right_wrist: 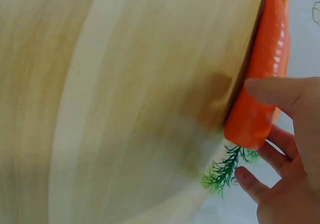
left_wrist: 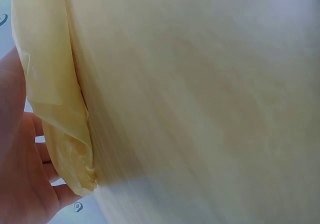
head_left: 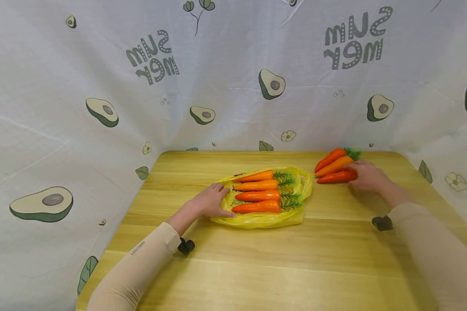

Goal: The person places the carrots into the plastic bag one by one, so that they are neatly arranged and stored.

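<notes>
Several orange-red carrots [head_left: 258, 195] with green leafy tops lie side by side on a yellow plastic bag [head_left: 264, 222], tips to the left. My left hand [head_left: 210, 201] holds the bag's left edge, fingers on the far side and thumb nearer me. In the left wrist view the folded bag [left_wrist: 57, 94] lies against the fingers [left_wrist: 42, 151]. Three more carrots are at the back right. My right hand [head_left: 367, 177] grips the nearest, a red-orange carrot [head_left: 334, 177], near its leafy end. The thumb presses its side in the right wrist view, where the carrot [right_wrist: 265, 49] partly hides the fingers.
All this lies on a light wooden table [head_left: 256, 268] with rounded far corners. Behind and beside it hangs a white cloth [head_left: 233, 77] printed with avocados and lettering. Two other carrots [head_left: 330, 158] lie just behind the gripped one.
</notes>
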A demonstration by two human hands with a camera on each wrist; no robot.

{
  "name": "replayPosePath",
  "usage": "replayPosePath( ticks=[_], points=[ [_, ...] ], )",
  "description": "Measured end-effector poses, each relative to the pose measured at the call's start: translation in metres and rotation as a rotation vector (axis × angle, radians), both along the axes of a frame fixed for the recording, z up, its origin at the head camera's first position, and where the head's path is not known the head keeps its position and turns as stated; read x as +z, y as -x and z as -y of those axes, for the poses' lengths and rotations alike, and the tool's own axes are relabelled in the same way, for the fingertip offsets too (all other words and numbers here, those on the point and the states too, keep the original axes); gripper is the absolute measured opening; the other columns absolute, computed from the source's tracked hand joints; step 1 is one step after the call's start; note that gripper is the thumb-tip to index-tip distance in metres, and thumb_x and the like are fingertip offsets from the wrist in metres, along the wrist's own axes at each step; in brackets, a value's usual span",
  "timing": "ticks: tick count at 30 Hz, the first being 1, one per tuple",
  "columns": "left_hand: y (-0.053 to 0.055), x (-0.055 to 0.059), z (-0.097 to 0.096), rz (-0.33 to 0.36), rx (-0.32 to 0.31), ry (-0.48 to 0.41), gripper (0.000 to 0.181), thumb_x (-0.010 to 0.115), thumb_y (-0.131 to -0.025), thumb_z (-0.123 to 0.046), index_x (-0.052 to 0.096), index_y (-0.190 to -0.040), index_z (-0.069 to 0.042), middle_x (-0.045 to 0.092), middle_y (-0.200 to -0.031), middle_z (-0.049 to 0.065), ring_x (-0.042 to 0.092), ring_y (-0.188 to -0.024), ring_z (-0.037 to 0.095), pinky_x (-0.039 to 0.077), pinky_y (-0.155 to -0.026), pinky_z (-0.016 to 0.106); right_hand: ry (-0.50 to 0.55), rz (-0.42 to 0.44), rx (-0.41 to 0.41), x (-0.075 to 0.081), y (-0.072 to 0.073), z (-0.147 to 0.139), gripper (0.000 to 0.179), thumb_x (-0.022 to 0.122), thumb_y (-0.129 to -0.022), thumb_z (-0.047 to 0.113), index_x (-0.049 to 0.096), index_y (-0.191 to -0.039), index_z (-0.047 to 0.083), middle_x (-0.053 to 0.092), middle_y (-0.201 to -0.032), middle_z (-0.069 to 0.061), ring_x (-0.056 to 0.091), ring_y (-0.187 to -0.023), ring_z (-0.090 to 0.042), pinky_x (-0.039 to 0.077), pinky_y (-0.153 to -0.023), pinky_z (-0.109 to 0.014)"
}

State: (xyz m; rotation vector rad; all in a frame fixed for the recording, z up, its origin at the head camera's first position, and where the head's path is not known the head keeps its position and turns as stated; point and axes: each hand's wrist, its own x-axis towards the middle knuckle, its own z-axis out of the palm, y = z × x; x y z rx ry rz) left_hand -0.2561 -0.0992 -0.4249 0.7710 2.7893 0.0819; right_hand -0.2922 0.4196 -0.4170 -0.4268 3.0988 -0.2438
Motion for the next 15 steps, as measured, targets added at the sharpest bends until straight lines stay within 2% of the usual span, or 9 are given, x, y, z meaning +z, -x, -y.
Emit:
replayPosePath(
  ticks=[6, 9, 15],
  points=[
    [-0.0002, 0.0008, -0.0008, 0.007, -0.001, 0.001, 0.100, 0.063, -0.082, -0.076, 0.037, -0.156, -0.012, 0.032, -0.161, 0.016, 0.030, -0.150, 0.033, 0.031, -0.121, 0.048, -0.043, -0.047, 0.048, -0.0019, -0.0014, -0.0044, 0.046, 0.061, -0.082, -0.001, 0.062, -0.127, -0.008, 0.057, -0.124, -0.039, 0.049, -0.113, -0.061, 0.040, -0.098, -0.072],
    [-0.0002, 0.0008, -0.0011, 0.004, -0.007, 0.002, 0.099, 0.063, -0.083, -0.075, 0.038, -0.155, -0.012, 0.033, -0.161, 0.016, 0.031, -0.149, 0.033, 0.032, -0.120, 0.048, -0.055, -0.059, 0.057, -0.0007, -0.0035, -0.0046, 0.046, 0.060, -0.082, -0.003, 0.061, -0.128, -0.010, 0.054, -0.126, -0.041, 0.045, -0.115, -0.064, 0.037, -0.100, -0.073],
    [0.0001, -0.0002, -0.0018, -0.004, -0.015, 0.018, 0.098, 0.063, -0.084, -0.074, 0.038, -0.155, -0.011, 0.033, -0.161, 0.016, 0.031, -0.149, 0.033, 0.032, -0.120, 0.048, -0.075, -0.061, 0.068, 0.0004, -0.0065, -0.0036, 0.044, 0.065, -0.084, -0.001, 0.062, -0.128, -0.009, 0.056, -0.125, -0.040, 0.048, -0.115, -0.063, 0.041, -0.097, -0.072]
  ],
)
